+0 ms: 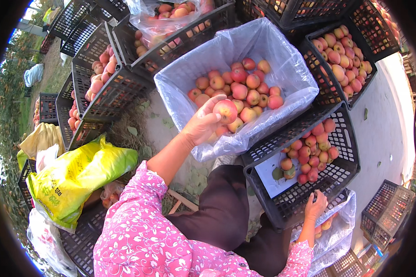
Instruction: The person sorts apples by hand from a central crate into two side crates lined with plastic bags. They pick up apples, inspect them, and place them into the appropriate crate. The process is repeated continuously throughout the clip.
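Note:
A red and yellow apple (225, 111) is held between the thumb and fingers of my left hand (205, 122). That hand is over the near side of a crate lined with clear plastic film (180, 78), in which several loose apples (253, 81) lie. My right hand (317, 205) is at the near rim of a black plastic crate (263, 207), its fingers over the edge. I see no apple in it, and whether it grips the rim is unclear. Apples (313, 152) are heaped at the far side of this crate, beside a white sheet (268, 173) with a leaf on it.
Behind my right wrist stands another film-lined crate (336, 239) with apples. Full black crates (343, 62) surround the lined one, with more crates (114, 100) to the left. A yellow-green printed sack (86, 173) lies by my left side. Fallen leaves (194, 180) cover the ground by my legs.

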Motion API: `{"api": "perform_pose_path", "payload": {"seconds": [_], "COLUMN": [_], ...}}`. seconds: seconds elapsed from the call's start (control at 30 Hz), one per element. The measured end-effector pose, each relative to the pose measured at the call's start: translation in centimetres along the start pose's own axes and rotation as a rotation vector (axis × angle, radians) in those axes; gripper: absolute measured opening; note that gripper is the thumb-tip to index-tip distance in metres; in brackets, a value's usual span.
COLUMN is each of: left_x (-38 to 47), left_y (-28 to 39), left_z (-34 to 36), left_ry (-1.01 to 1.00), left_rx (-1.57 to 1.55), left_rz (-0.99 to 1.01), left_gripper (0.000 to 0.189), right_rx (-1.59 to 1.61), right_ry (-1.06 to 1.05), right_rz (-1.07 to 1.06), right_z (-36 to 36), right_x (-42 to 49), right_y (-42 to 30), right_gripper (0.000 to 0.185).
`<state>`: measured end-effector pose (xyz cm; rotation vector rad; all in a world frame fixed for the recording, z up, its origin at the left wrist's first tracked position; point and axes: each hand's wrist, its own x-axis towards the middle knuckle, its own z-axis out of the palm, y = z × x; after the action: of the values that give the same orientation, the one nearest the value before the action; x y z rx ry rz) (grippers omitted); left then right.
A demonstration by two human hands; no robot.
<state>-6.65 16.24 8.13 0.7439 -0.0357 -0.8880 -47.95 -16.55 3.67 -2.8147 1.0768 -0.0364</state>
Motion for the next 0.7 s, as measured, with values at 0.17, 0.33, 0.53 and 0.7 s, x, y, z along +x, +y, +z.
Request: {"api": "perform_pose_path", "payload": {"seconds": [0.17, 0.33, 0.53, 0.7], "left_x": [2.8, 9.7, 18.2, 19.9], "left_y": [3.6, 13.0, 24.6, 28.6], "left_z": [-1.7, -3.8, -5.0, -8.7], "left_ry": [0.138, 0.256, 0.567, 0.761], "left_rx": [0.084, -0.005, -0.088, -0.075], "left_rz": [0.101, 0.307, 0.637, 0.692], "left_gripper": [0.055, 0.036, 0.049, 0.049], "right_rx": [0.001, -0.016, -0.014, -0.003], "right_ry": [-0.004, -0.007, 0.0, -0.041], "right_rz": [-0.014, -0.011, -0.026, -0.007], "right_z": [0.4, 0.4, 0.0, 0.3], "right_x": [-0.1, 0.0, 0.2, 0.3], "right_y": [0.0, -0.3, -0.1, -1.4], "right_gripper": [0.023, 0.022, 0.024, 0.025]}}
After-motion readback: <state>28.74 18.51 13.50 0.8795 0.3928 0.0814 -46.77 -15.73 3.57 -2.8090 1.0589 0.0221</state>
